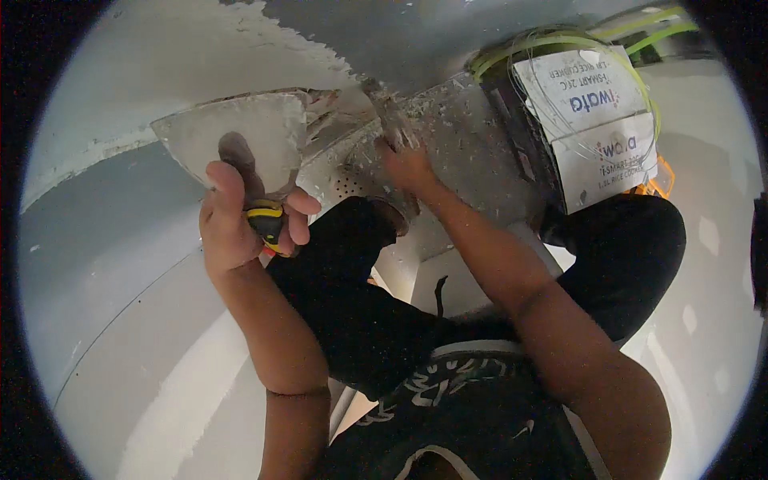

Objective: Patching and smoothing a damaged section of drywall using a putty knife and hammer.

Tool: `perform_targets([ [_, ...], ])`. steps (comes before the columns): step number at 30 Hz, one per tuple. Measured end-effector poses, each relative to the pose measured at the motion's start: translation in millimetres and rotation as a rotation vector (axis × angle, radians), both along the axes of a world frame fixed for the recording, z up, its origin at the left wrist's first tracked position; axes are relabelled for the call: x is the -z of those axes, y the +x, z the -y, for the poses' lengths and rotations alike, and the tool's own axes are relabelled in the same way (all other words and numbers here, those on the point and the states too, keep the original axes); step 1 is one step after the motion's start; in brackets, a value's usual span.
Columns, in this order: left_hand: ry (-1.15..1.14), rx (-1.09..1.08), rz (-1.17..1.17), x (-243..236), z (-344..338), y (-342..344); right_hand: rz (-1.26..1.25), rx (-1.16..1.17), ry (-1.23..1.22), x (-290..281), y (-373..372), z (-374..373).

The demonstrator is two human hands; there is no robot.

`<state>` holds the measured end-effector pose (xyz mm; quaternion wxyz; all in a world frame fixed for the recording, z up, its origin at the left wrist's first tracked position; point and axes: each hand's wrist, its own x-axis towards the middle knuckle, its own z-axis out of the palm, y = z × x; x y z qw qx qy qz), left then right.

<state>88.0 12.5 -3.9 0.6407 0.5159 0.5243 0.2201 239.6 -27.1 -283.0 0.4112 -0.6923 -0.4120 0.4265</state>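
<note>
The putty knife [280, 152] has a pale grey blade [268, 112] and a yellow-and-black handle [266, 221]; the white carton [588, 124] bears blue and black print.

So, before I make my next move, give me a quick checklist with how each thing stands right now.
1. Scraper secure in the left hand: ok, fingers around its yellow-and-black handle.
2. Right hand grip: cannot tell, the narrow, smeared thing there is unclear.
3. Gloves on: not ok, both hands bare.
4. Grey surface beside the right hand clean: not ok, pale specks all over.
5. White-topped box clear of both hands: ok.
6. Green strands clear of both hands: ok.
</note>
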Motion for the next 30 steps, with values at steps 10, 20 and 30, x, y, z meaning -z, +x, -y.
perform_targets([
  [10,-0.003,-0.182,-0.009,-1,2,10,-0.198,0.008,-0.042,2,1,3],
  [20,0.028,0.012,0.235,9,-1,-23,-0.21,-0.129,0.261,-22,-2,6],
  [30,0.031,-0.034,0.273,13,4,-29,-0.244,-0.078,-0.039,-45,-10,9],
])
